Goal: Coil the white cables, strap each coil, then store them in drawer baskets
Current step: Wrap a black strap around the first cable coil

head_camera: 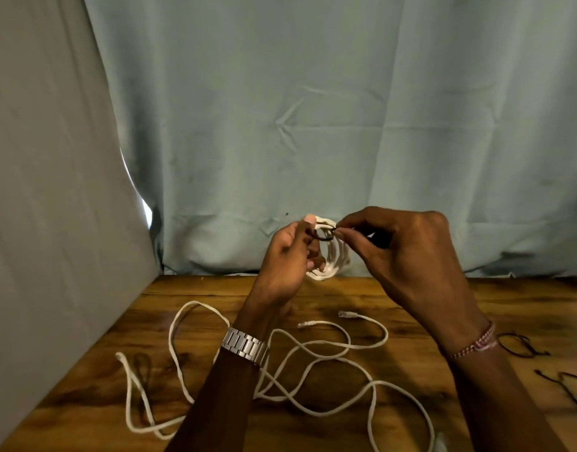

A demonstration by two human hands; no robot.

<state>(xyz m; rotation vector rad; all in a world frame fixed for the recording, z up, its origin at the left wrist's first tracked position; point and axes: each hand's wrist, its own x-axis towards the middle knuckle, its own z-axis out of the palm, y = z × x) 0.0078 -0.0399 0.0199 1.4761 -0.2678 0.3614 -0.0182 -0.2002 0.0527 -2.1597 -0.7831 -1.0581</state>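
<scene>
Two bare hands are raised above the far edge of a brown wood-grain surface (394, 308), in front of a pale grey-green cloth backdrop (313, 109). The left hand (288, 256), with a silver metal link watch (244, 345) on its wrist, grips a small round coil of white cable (334, 256), fingers curled through the loops. The right hand (407, 252), with a pink and white beaded bracelet (476, 342) on its wrist, pinches the end of a thin dark strap (324, 235) that lies across the top of the coil, between thumb and forefinger.

Below the hands, a long loose white cable (313, 350) sprawls in open loops over the near and middle part of the surface; two clear plug ends lie near the middle, just beyond the loops. At the right edge of the surface lie more thin dark straps (515, 345), well apart from the cable.
</scene>
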